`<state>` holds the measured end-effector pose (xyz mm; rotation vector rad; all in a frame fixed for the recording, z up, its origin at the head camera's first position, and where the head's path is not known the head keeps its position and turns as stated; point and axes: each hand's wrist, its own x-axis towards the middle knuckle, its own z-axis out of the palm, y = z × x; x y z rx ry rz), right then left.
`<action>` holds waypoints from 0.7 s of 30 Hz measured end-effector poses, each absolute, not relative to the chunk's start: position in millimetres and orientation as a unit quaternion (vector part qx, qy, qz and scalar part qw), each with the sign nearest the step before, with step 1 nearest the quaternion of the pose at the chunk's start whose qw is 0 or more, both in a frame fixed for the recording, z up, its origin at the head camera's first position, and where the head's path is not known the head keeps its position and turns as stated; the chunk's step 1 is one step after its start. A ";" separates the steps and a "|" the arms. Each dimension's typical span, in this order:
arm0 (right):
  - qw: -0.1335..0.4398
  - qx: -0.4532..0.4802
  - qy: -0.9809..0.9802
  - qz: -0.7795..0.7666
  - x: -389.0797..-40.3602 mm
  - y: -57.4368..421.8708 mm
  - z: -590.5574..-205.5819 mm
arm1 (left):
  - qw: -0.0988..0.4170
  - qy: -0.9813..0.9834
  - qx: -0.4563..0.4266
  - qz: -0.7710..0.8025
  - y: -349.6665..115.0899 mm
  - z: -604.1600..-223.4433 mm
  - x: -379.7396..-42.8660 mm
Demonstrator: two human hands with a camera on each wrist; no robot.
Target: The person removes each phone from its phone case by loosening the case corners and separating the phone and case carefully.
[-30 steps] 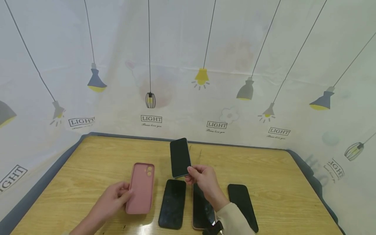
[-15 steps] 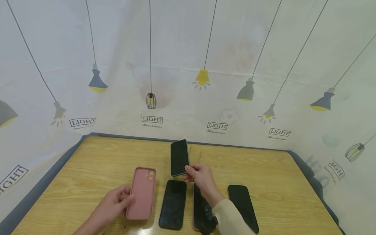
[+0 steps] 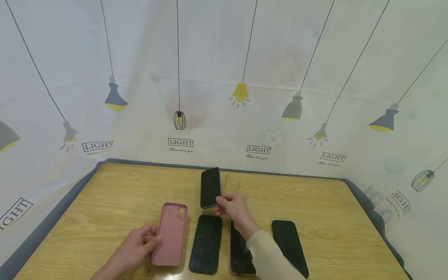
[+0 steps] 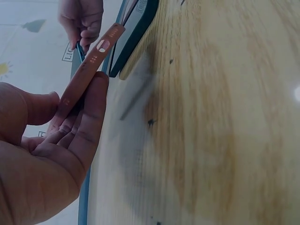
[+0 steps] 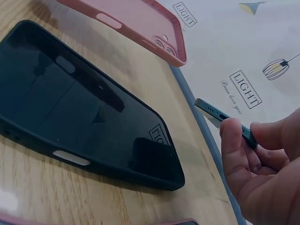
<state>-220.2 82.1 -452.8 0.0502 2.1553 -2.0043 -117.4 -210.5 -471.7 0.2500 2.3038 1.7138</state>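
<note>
My left hand [image 3: 138, 247] grips the left edge of a pink phone case [image 3: 170, 235], its hollow inner side facing up and two camera holes at the top right. In the left wrist view the case [image 4: 86, 75] is edge-on between thumb and fingers. My right hand [image 3: 237, 212] pinches the lower right corner of a bare phone [image 3: 210, 188], dark screen toward me, held above the table's far part. In the right wrist view that phone [image 5: 225, 119] shows its bottom edge with the charging port. Case and phone are apart.
Three more phones lie on the wooden table [image 3: 332, 221]: a dark-cased phone [image 3: 205, 244] in the middle, a pink-edged phone [image 3: 239, 252] partly under my right forearm, and a black phone [image 3: 289, 247] at the right. A lamp-printed curtain [image 3: 217, 58] surrounds the table.
The pink case has moved slightly down and right with my left hand. The held phone has shifted a little left and tilted further, with my right hand following.
</note>
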 end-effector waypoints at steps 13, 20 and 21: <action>0.127 0.044 0.715 -0.687 -230.4 66.4 -462.9 | 0.153 0.788 0.072 0.593 -208.5 -474.3 -119.2; 0.137 0.060 0.729 -0.669 -232.9 57.6 -466.9 | 0.158 0.782 0.074 0.599 -208.3 -477.5 -117.8; 0.139 0.064 0.731 -0.665 -233.8 56.5 -467.9 | 0.159 0.781 0.074 0.600 -208.2 -477.7 -117.6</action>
